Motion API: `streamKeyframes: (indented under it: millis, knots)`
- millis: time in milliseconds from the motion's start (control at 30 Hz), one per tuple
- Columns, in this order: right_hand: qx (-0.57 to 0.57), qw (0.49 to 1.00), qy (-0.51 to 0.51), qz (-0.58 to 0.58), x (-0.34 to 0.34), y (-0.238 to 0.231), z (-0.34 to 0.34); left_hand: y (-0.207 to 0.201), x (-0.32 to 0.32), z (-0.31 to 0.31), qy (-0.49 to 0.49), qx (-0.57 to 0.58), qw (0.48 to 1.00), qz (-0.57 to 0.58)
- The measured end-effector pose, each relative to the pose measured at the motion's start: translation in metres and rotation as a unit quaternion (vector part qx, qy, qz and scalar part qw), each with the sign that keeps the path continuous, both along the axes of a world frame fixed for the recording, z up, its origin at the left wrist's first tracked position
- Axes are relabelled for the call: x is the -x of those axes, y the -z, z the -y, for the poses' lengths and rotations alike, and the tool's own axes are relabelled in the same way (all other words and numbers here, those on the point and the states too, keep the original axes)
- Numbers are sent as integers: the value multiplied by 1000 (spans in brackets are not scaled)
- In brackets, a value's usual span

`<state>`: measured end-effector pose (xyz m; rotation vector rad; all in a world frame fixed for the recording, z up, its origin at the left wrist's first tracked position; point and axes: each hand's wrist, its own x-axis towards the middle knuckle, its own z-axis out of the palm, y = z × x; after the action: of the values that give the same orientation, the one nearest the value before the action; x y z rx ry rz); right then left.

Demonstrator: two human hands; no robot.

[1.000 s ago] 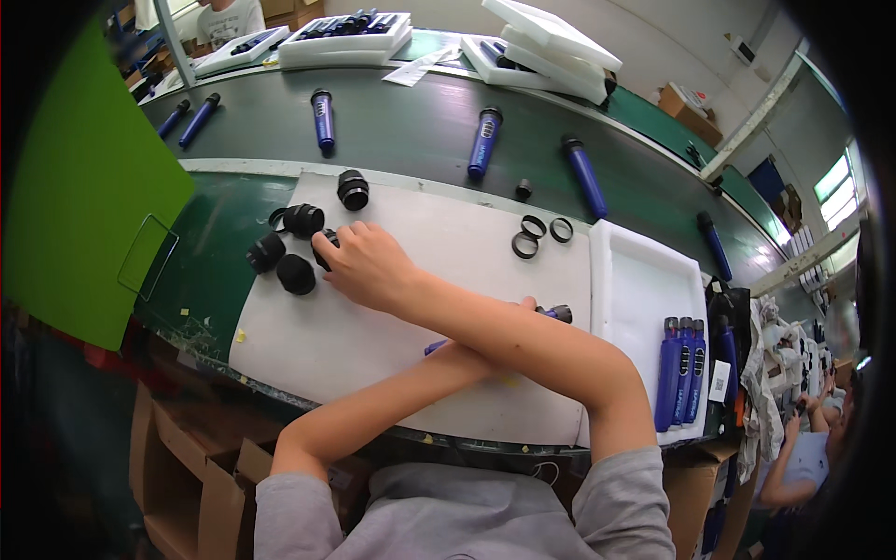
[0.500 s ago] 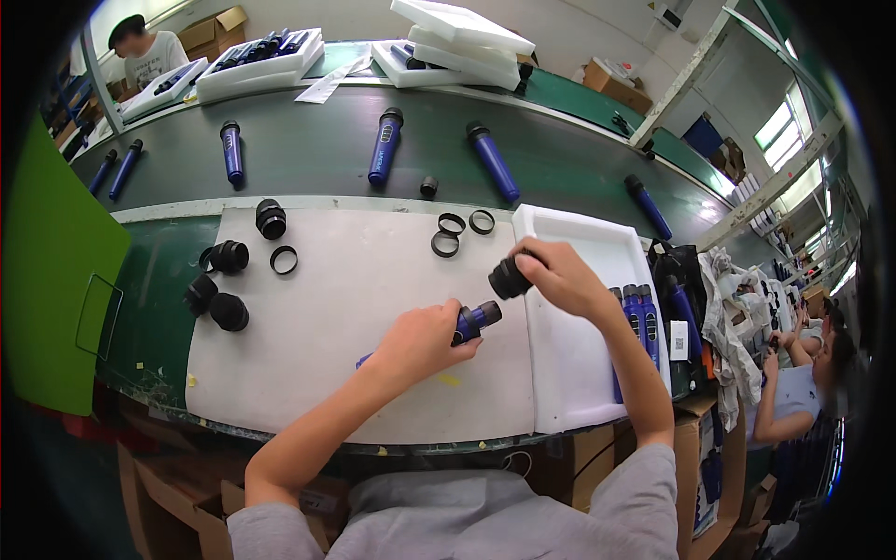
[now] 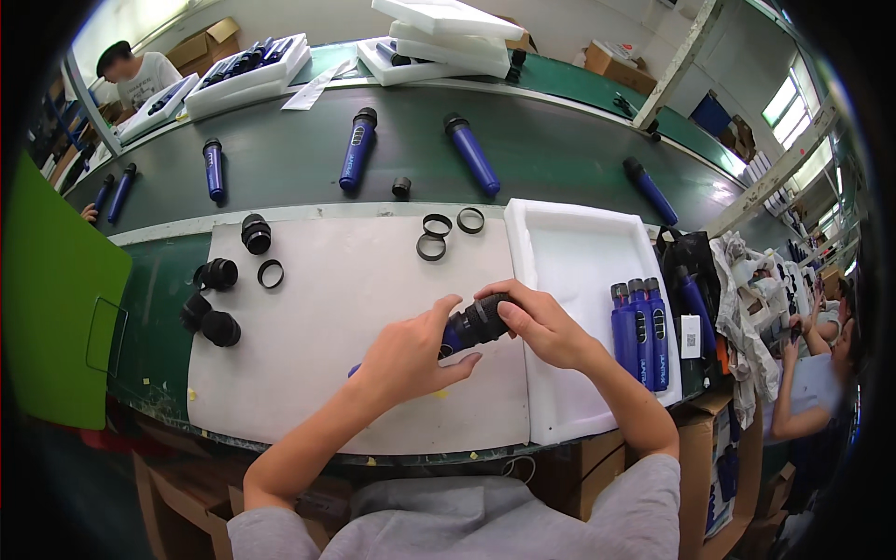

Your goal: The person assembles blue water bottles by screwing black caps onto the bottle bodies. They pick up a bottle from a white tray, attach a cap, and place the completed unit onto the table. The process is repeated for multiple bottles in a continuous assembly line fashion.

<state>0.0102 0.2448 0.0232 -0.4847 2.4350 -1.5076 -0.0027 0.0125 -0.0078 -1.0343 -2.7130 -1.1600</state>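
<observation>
A blue handheld microphone [image 3: 451, 347] lies slantwise over the white work sheet, its tail showing past my left wrist. My left hand [image 3: 406, 355] is loosely around its body, thumb and forefinger spread to either side; the other fingers are hidden. My right hand [image 3: 546, 327] grips the black microphone head [image 3: 482, 319], which sits on the upper end of the body. Whether the head is fastened cannot be seen. Black rings [image 3: 430, 247] lie beyond my hands, with another ring [image 3: 271, 273] farther left beside several loose black heads [image 3: 221, 329].
On the right, a white foam tray [image 3: 569, 425] holds blue microphones [image 3: 640, 331]. More microphones [image 3: 358, 149] and a small black cap [image 3: 401, 188] lie on the dark green belt [image 3: 280, 140]. A green panel [image 3: 65, 308] stands at the left. Other people work at far left and right.
My right hand has brought the black head left and down onto the microphone's end. My left thumb and forefinger have spread apart. The whole view has shifted slightly.
</observation>
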Motion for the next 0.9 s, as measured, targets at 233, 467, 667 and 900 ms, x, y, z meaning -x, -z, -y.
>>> streamKeyframes:
  millis: [233,467,667,900]
  knots:
    - [52,995,42,80,-5,-2,5,9,1,1,-3,7,1000,-23]
    - [4,1000,17,26,-5,5,8,13,-1,-1,-13,27,999,-25]
    - [4,999,12,52,-4,0,7,8,-2,-2,-7,39,999,-29]
    - [-27,999,11,31,-3,10,3,15,-6,-4,-22,52,997,-58]
